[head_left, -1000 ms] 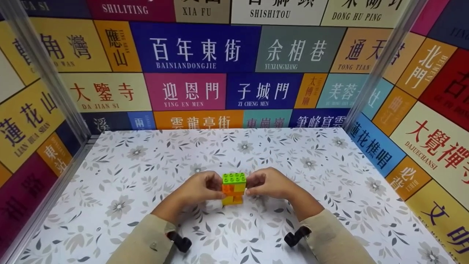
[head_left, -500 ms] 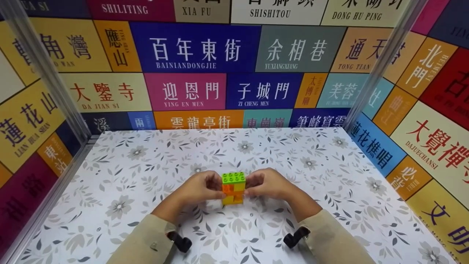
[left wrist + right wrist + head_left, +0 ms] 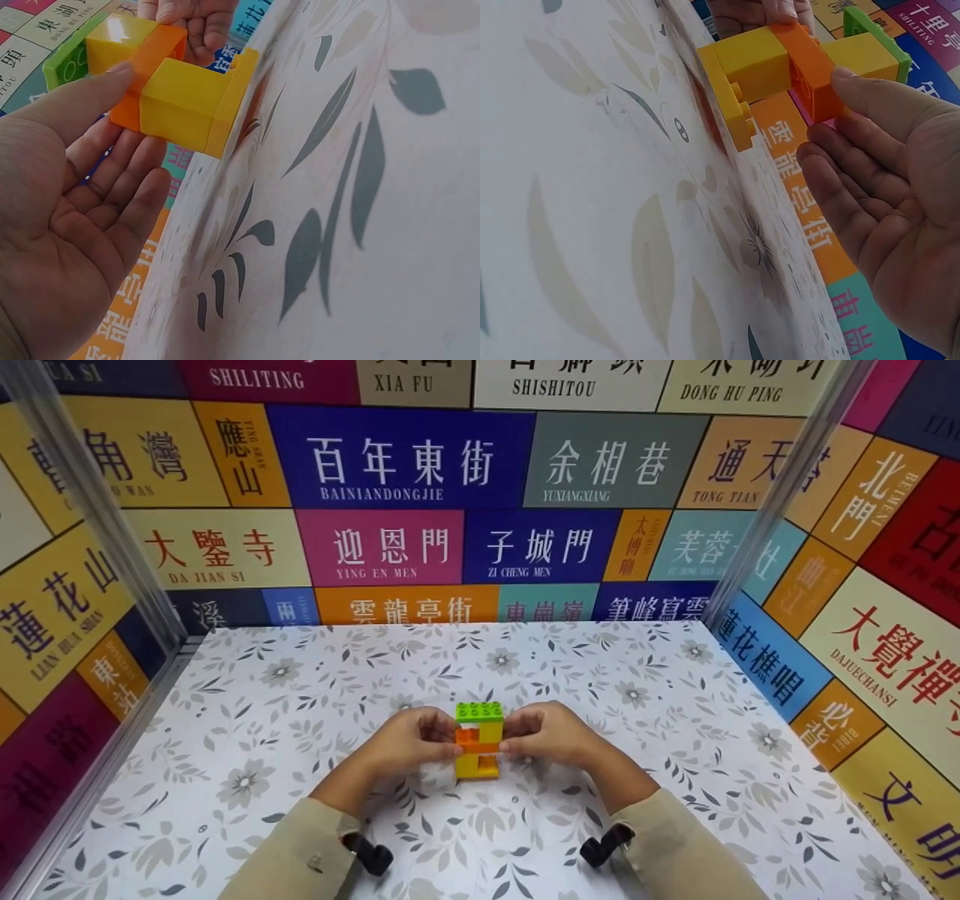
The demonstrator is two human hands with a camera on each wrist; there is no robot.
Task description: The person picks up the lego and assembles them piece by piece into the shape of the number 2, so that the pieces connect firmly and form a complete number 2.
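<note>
A small toy brick stack [image 3: 484,748] stands upright between the two hands at the table's middle. Its top is a green studded plate [image 3: 480,711], over an upper yellow brick [image 3: 859,56]. An orange brick [image 3: 814,75] crosses the middle, then comes a lower yellow brick [image 3: 184,97] and a yellow plate [image 3: 238,86] as base. The left hand [image 3: 416,741] pinches the orange brick's left end, thumb in front. From the opposite side, the right hand [image 3: 551,736] pinches its right end. Whether the base touches the table cannot be told.
A white leaf-and-flower patterned cloth covers the table [image 3: 247,705]. Colourful printed panels form the back wall [image 3: 397,457] and both sides, with clear corner strips. Black wrist mounts [image 3: 367,855] sit at both sleeves [image 3: 300,847].
The right hand has come slightly left onto the stack. The stack's green top now appears higher and further back, and a gap shows beneath its left part. The left hand has barely moved.
</note>
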